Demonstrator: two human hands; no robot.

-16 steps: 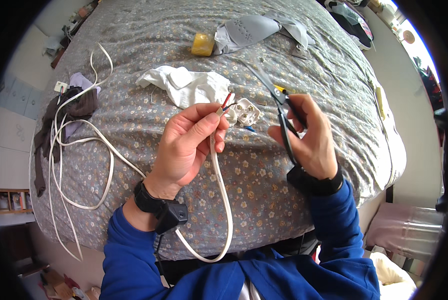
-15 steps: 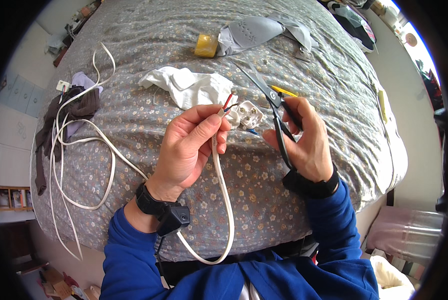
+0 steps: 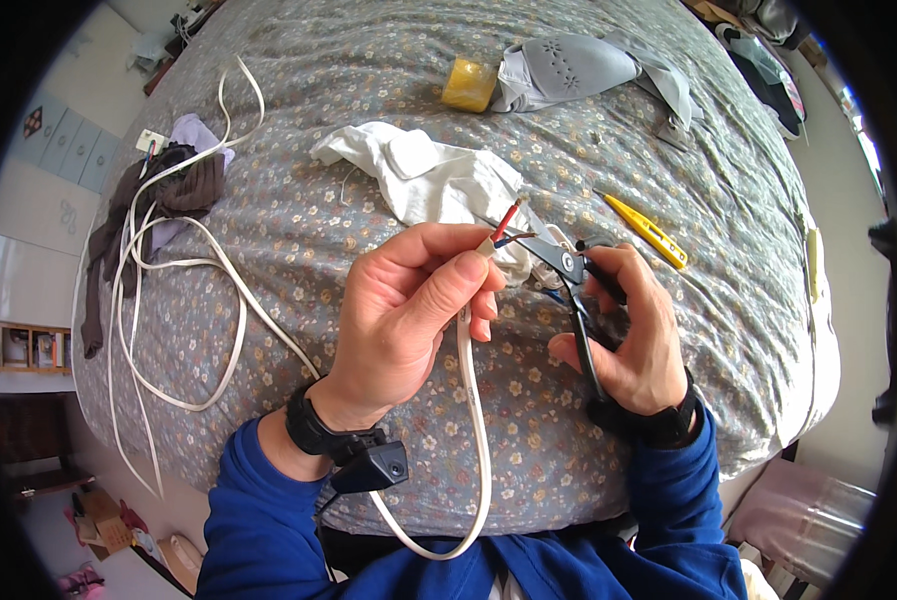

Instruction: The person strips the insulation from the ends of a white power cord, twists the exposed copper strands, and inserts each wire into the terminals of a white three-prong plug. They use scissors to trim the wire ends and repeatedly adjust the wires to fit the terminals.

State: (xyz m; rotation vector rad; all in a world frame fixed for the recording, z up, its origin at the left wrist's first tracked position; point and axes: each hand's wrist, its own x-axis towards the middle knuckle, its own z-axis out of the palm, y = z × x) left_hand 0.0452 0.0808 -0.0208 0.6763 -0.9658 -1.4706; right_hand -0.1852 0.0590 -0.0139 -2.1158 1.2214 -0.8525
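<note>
My left hand (image 3: 408, 315) pinches a white electrical cable (image 3: 475, 420) near its stripped end. From that end stick out a red wire (image 3: 506, 218) with a bare tip and a thin dark wire (image 3: 518, 238). My right hand (image 3: 633, 325) grips black-handled scissors (image 3: 569, 263) by the handles, the blades parted and pointing toward the wires. The blades overlap the wires in view; I cannot tell whether a wire lies between them. Behind the scissors, a white plastic fitting (image 3: 546, 274) is mostly hidden.
A yellow pen-shaped tool (image 3: 646, 231) lies right of the scissors. Beyond my hands are a white cloth (image 3: 418, 178), a yellow tape roll (image 3: 469, 84) and a grey cloth item (image 3: 568, 72). Cable loops (image 3: 238, 330) and dark clothing (image 3: 183, 182) spread left on the flowered bedspread (image 3: 298, 240).
The scissors have come left and down to the wire ends, now covering much of the white fitting. The view has shifted, so the bed's things appear further right.
</note>
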